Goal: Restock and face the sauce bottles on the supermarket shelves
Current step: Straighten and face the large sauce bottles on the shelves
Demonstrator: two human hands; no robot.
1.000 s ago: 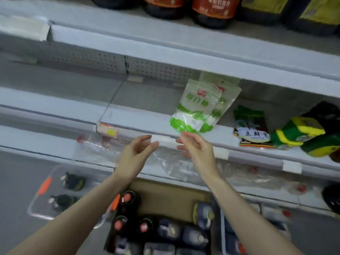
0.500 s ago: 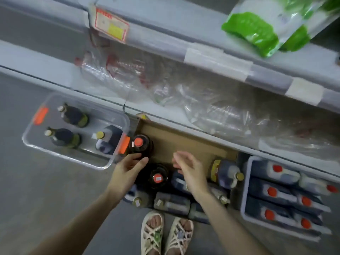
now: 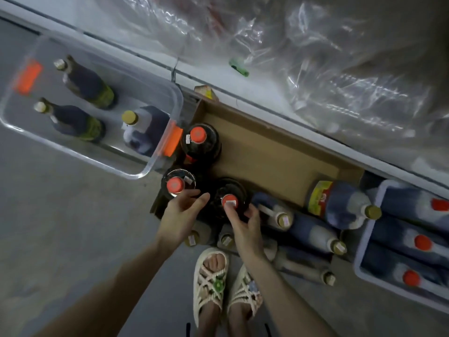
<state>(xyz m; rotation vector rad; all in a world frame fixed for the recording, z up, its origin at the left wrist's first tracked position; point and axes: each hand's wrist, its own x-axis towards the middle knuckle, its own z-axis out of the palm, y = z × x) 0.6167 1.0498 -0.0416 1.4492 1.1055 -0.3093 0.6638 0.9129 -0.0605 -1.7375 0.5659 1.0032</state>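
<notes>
No text, brand or number is legible in the head view. Label carriers present:

- A white sticker (image 3: pixel 230 203) on the red cap of the nearest upright bottle (image 3: pixel 233 188). The print is too small to read.
- A second sticker (image 3: pixel 187 139) on the shoulder of the far upright bottle (image 3: pixel 209 144). It is unreadable.
- A yellow-and-green label (image 3: pixel 320 198) with a red mark, wrapped round the lying bottle (image 3: pixel 345 206). It is blurred.
- Pale stickers on the gold caps (image 3: pixel 284 220) of the bottles lying beside it. These are illegible.
</notes>
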